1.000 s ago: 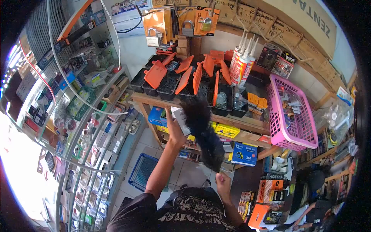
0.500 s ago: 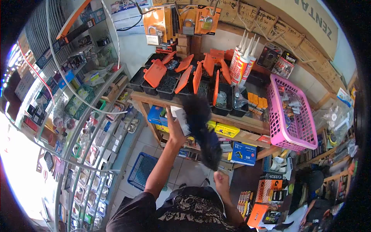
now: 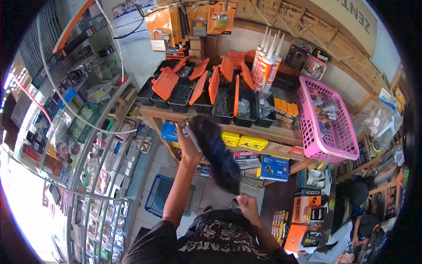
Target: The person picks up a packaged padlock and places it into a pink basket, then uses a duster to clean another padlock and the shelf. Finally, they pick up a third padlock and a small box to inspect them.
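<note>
A dark, fluffy duster (image 3: 216,154) slants across the middle of the view, its lower end at my right hand (image 3: 248,206), whose fingers are wrapped round its handle. My left hand (image 3: 190,148) grips a pale box that shows only in part behind the duster's upper end. Both are in front of the wooden shelf (image 3: 176,115). On that shelf, black bins (image 3: 180,96) with orange lids (image 3: 165,83) raised stand just beyond my hands. A blue box (image 3: 169,130) lies on the lower shelf beside my left hand.
A pink basket (image 3: 307,127) and white sealant tubes (image 3: 266,70) stand on the shelf to the right. Padlocks (image 3: 200,25) hang above. Yellow boxes (image 3: 252,143) and a blue 3M box (image 3: 274,168) sit lower. A blue basket (image 3: 154,198) is on the floor. Glass shelving lines the left.
The view has shifted slightly. The duster and my left hand with the box are a little lower and further left, and the box is now more hidden behind the duster.
</note>
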